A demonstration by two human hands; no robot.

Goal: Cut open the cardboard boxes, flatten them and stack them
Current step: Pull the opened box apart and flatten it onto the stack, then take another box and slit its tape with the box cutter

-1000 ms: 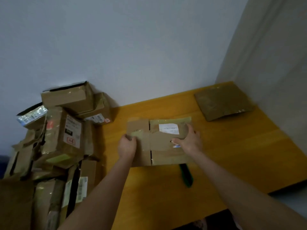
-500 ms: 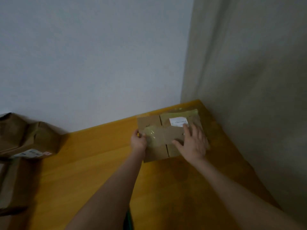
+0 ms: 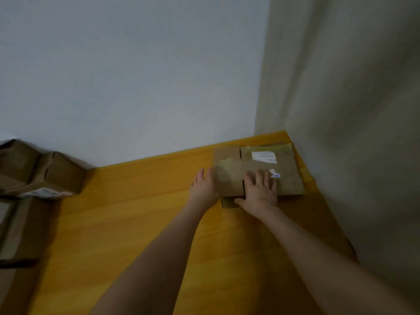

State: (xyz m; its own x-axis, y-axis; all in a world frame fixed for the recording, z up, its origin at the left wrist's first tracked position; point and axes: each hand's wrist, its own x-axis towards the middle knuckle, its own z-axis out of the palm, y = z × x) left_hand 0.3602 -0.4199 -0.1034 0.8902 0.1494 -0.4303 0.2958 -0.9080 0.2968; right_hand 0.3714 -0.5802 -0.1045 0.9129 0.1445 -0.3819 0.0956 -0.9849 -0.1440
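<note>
Flattened box (image 3: 288,176), taped and bearing a white label (image 3: 264,156), lies flat at centre right of the frame, in the far corner of the wooden table (image 3: 136,212). A strip of cardboard peeps out below its near edge. That looks like another flattened piece underneath, so the stack has probably been started here, though how many sheets it holds cannot be told.

The right hand (image 3: 261,192) lies palm down on the near part of the sheet with its fingers straight and spread, pressing rather than gripping. The left hand (image 3: 203,187) is just beside it at the sheet's left edge, fingers extended and touching the cardboard. It holds nothing.

By this showing, this box has been cut open and flattened, and is now being set or squared on the stack.

Behind the corner is a pale wall (image 3: 136,76), and to the right hangs a beige curtain (image 3: 341,110). At the left edge of the frame a pile of boxes (image 3: 45,173) stands, full-shaped and taped, well apart from the stack. These look uncut, so most of the task seems left to do. No cutting tool is in view.
</note>
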